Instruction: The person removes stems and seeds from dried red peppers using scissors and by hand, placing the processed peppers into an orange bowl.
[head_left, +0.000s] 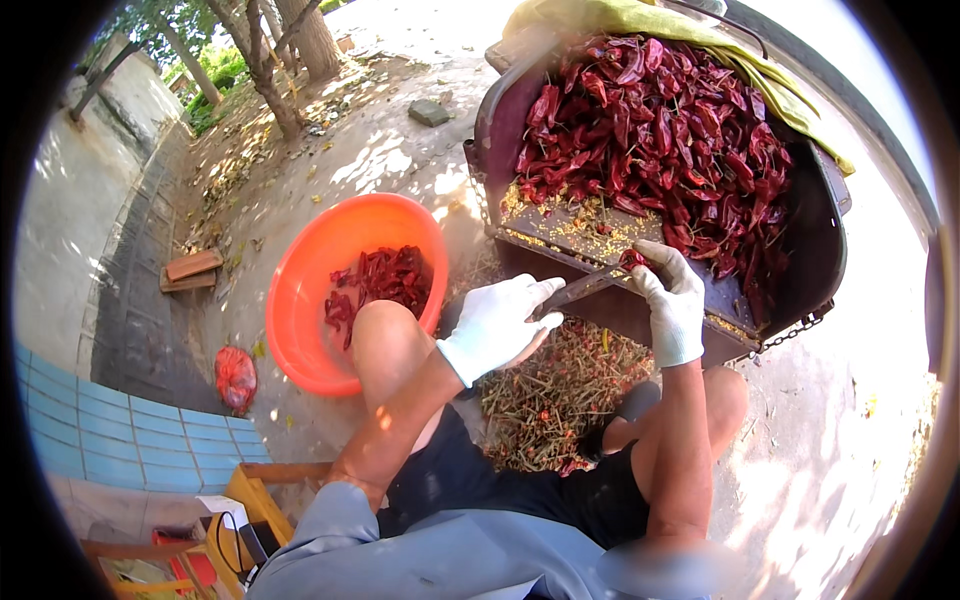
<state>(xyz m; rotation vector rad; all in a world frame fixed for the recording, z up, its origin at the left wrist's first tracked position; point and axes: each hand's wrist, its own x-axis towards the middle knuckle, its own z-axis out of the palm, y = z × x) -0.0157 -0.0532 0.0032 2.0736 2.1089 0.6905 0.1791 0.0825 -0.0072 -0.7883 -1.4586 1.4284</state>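
My left hand (499, 326), in a white knit glove, holds a long dark metal tool (576, 291), perhaps scissors; its handle is mostly hidden by the fingers. The tool's tip reaches a dried red chili pepper (634, 259), pinched between thumb and fingers of my gloved right hand (673, 306). Both hands are over the front edge of a dark metal cart bed (570, 234) heaped with dried red chilies (660, 127). Yellow seeds lie scattered on its floor. Left of my left hand, an orange plastic basin (300, 300) holds more red chilies (390, 277).
Cut stems (540, 397) are piled on the ground between my legs. A yellow-green cloth (780, 94) drapes over the cart's back. Bricks (192, 270), a red plastic bag (235, 379) and a wooden frame (262, 495) are at the left. A chain (787, 335) hangs at the cart's corner.
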